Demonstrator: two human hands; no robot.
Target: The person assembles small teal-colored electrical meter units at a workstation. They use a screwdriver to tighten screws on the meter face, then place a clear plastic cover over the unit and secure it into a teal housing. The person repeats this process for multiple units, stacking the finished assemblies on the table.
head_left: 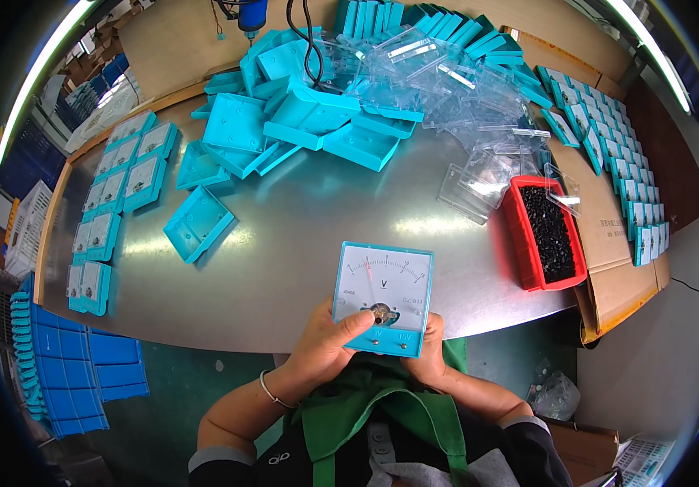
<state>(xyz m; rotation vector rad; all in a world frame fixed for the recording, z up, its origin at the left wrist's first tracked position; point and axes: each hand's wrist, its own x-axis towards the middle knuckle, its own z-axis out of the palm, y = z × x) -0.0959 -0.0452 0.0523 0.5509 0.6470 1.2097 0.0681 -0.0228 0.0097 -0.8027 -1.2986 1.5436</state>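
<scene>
Just past the table's front edge, both of my hands hold a voltmeter [384,280] with a teal case, a white scale and a thin needle. My left hand [325,341] grips its left side, the thumb lying over the lower middle of the face beside the round movement. On the other side, my right hand [431,353] is closed around the lower right edge, its fingers mostly hidden behind the case. Closest on the tabletop is a single empty teal case [198,223], lying to the left.
Teal cases [309,109] form a heap at the back, beside piled clear plastic covers [463,89]. A red bin [528,252] of small black parts stands at right, a clear cover over its rim. Meter units line the left [145,174] and sit on cardboard at right [642,203].
</scene>
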